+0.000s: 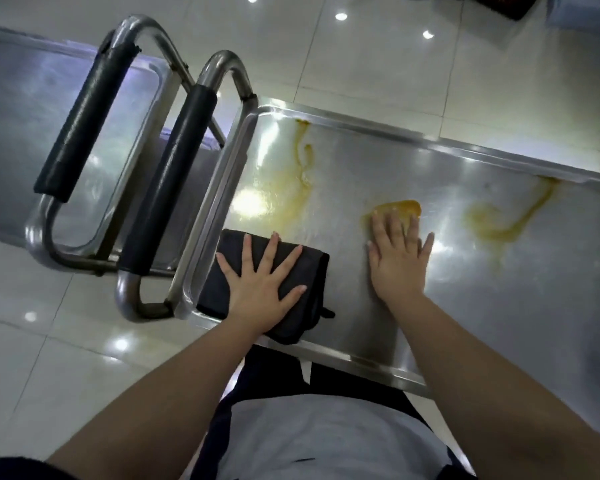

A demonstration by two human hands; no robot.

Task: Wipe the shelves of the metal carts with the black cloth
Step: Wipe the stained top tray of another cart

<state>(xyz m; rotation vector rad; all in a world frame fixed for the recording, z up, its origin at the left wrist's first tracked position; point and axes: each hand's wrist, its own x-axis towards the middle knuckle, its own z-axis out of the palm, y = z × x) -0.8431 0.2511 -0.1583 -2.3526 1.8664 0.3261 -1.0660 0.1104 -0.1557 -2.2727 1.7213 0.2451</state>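
Note:
A folded black cloth (309, 289) lies at the near left corner of a metal cart's top shelf (499, 306). My left hand (262, 282) presses flat on the cloth with fingers spread. My right hand (399, 261) rests flat on the bare shelf to the right of the cloth, its fingertips at the edge of an orange-yellow puddle (400, 206). More orange smears run near the shelf's far left corner (303, 157) and to the right (499, 223).
A second metal cart (32, 109) stands to the left, its shelf lower in view. Two tubular push handles with black grips (80, 129) (168, 181) sit side by side between the carts. Glossy tiled floor (361, 57) surrounds everything. Dark objects lie at the far right.

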